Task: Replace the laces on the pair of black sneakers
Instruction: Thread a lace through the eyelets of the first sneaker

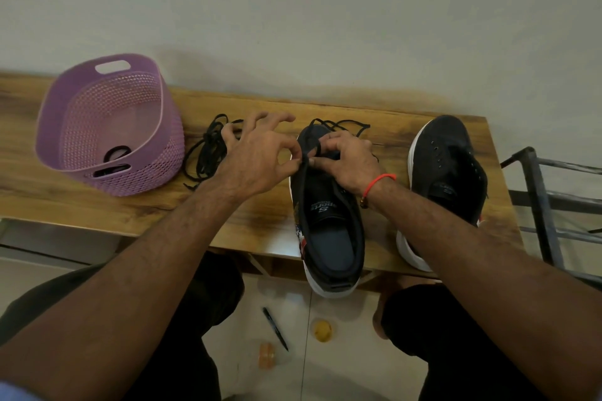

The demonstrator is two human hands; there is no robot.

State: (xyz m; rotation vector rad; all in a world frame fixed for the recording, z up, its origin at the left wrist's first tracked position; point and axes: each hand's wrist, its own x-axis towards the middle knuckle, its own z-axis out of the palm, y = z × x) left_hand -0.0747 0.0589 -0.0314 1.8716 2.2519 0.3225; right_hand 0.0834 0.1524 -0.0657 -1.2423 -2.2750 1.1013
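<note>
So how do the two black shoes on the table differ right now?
The middle sneaker has a lace partly threaded through it, worked by both hands: left hand, right hand. The right sneaker has bare eyelets and lies untouched. The middle sneaker's heel overhangs the table edge further. Both are black with white soles, toes pointing at the wall.
</note>
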